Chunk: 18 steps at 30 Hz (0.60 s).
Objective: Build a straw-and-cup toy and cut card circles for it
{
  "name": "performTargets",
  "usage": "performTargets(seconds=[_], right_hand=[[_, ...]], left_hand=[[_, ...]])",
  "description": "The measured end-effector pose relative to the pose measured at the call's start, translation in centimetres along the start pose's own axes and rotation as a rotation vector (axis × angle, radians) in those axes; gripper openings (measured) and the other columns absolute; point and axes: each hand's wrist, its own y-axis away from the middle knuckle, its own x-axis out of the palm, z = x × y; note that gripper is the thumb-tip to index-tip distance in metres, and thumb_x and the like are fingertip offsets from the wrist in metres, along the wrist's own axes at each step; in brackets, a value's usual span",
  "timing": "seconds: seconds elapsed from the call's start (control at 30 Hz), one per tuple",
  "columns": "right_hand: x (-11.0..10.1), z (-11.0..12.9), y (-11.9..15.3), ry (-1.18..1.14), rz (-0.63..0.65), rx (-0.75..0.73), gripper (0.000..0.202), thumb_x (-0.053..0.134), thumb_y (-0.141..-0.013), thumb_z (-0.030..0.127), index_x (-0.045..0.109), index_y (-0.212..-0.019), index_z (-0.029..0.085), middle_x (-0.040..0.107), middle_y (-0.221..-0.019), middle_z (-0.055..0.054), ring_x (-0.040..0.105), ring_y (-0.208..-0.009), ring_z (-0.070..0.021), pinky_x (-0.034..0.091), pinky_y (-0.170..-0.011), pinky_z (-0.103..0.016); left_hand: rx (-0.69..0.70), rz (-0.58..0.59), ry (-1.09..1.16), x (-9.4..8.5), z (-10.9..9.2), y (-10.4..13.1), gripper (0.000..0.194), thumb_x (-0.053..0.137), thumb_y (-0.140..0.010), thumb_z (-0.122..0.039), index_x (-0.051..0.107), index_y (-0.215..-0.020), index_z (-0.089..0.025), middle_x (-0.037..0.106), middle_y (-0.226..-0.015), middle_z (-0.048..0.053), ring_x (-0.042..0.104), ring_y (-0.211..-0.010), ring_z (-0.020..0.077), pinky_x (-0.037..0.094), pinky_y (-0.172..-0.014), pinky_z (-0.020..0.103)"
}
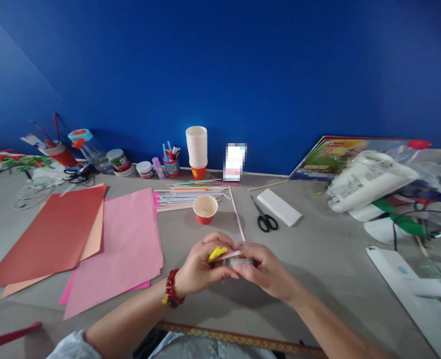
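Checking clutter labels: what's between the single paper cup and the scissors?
One pale pink straw lies between the single paper cup and the scissors, in the head view.

Greyish item [240, 262] mostly covered by fingers [221, 273], upright panel [235, 162] pixelated (contents unreadable), red strip [11, 337] cut off

And it's blue, deep blue, the wall [265, 65] filling the whole back, paler beyond a slanting line [22, 52] at far left! Below it, a grey worktop [325, 259] spreads wide, patterned trim [239, 340] along its near edge, soft shadow [239, 311] across the front.
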Motion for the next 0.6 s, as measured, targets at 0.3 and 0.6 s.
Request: performTargets(seconds=[0.3,0.6], right_hand=[[0.5,-1.2,0.5,-0.337,0.077,0.009,0.031,0.051,-0.091,0.049,0.049,-0.08,0.02,0.047,-0.084,0.0,0.042,-0.062,-0.0104,0.037,-0.053,-0.022],[0.2,-1.6,0.0,-0.537,0.18,0.092,0.023,0.047,-0.091,0.034,0.06,-0.098,0.017,0.059,-0.105,-0.007,0.058,-0.069,-0.0129,0.05,-0.053,-0.023]], left_hand=[[-0.09,-0.064,0.213,0.2,1.0,0.5,0.04,0.085,-0.068,-0.034,0.068,-0.1,-0.018,0.053,-0.103,0.008,0.057,-0.09,0.0184,0.05,-0.078,0.03],[-0.082,-0.128,0.177,-0.1,0.8,0.2,0.028,0.082,-0.072,-0.033,0.069,-0.09,-0.016,0.055,-0.101,0.007,0.058,-0.088,0.0184,0.049,-0.077,0.029]])
